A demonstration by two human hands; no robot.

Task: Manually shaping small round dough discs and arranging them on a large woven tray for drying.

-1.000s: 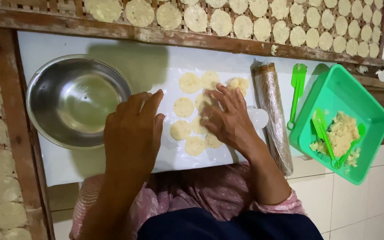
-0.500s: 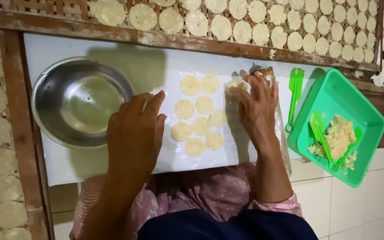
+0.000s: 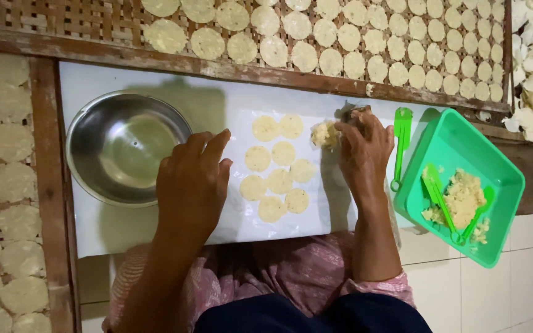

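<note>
Right hand (image 3: 365, 154) at the white sheet's (image 3: 155, 231) far right corner, grip apart, fingertips touching dough lump (image 3: 324, 133). Left hand (image 3: 192, 182) flat, open, on sheet's left part beside flattened discs (image 3: 277, 169).

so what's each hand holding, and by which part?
Left hand holds nothing; it lies flat on the white sheet. Right hand rests over the wrapped roller, fingertips at a dough lump; grip unclear.

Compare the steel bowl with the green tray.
The steel bowl is round and shiny grey metal; the green tray is square, bright plastic. The bowl looks empty; the tray holds a crumbly pale dough and green tongs. The bowl sits flat on the white sheet beside the left hand; the tray sits skewed, past the right hand. Both are open containers facing up.
</note>
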